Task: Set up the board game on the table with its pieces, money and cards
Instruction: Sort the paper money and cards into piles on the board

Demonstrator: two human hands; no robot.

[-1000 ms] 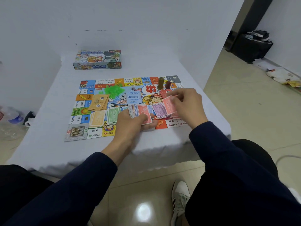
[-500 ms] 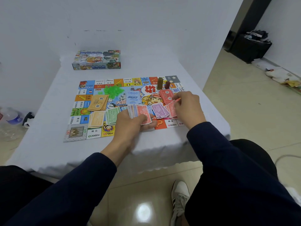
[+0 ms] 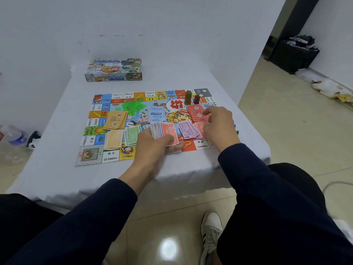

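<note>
The colourful game board lies flat on the white-covered table. My left hand grips a fanned bundle of paper money over the board's near edge. To the right, my right hand pinches a pink bill over the pink bill pile. Purple bills, green bills and orange bills lie in separate piles. A tan card stack and a red card stack sit on the board. Green houses, red houses and two tokens stand farther back.
The game box sits at the table's far side by the wall. A water bottle lies on the floor at left. A black bin and a white bag are on the floor at right. My shoe is below the table's front edge.
My right hand has carried a pink bill from above the board down and a little right onto the pink pile. My left hand still holds the fan in the same place.
</note>
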